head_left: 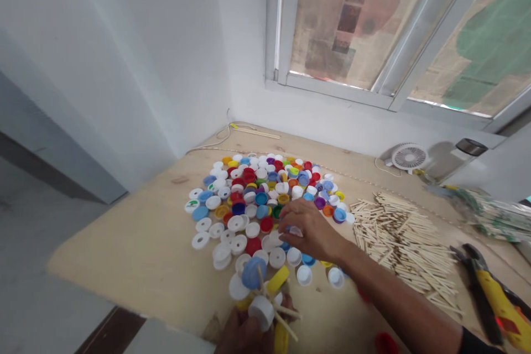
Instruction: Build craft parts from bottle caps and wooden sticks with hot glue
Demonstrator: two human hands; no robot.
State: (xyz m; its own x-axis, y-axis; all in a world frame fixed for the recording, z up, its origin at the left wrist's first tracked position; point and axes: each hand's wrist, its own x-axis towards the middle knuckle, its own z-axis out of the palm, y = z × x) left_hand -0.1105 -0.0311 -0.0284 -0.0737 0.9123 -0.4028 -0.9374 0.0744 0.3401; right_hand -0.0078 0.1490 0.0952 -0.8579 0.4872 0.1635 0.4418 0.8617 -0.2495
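A heap of coloured plastic bottle caps (265, 199) lies spread on a wooden board (136, 249). My right hand (309, 228) reaches over the caps, fingers pinched round a small white cap at its tips. At the bottom edge my left hand (244, 334) grips a small construction of wooden sticks with caps on them (263, 293): a blue cap, yellow caps and a white cap. Only part of the left hand shows.
A pile of wooden sticks (402, 238) lies right of the caps. Yellow-handled pliers (493, 293) rest at the far right, beside a bundle in plastic (493, 213). A small white fan (409, 156) and a jar (452, 157) stand under the window. A red cap (385, 343) lies near my forearm.
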